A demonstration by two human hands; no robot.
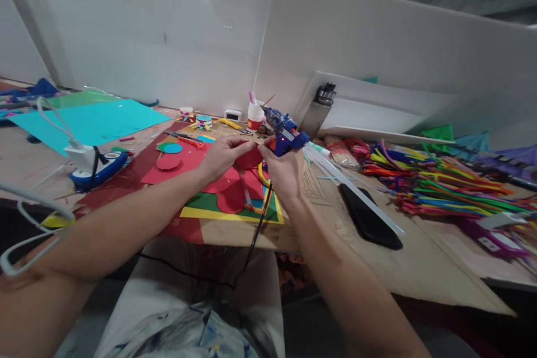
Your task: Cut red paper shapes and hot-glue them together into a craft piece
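My right hand [285,170] grips a blue hot glue gun [285,137], its nozzle pointing left and a long clear glue stick [356,193] sticking out behind it. The gun's black cord [255,235] hangs off the table edge. My left hand [224,155] pinches a red foam piece [248,158] right at the nozzle. Both hands are held over red, green and yellow foam sheets [226,201] with red round cut-outs lying on them.
A black phone [369,215] lies right of my hands, beside a pile of coloured pipe cleaners [436,182]. At the left are a teal sheet [92,117], a white charger on a blue device [94,165] and an orange utility knife [187,139]. Behind stand a paper cup [254,116] and a metal bottle [316,106].
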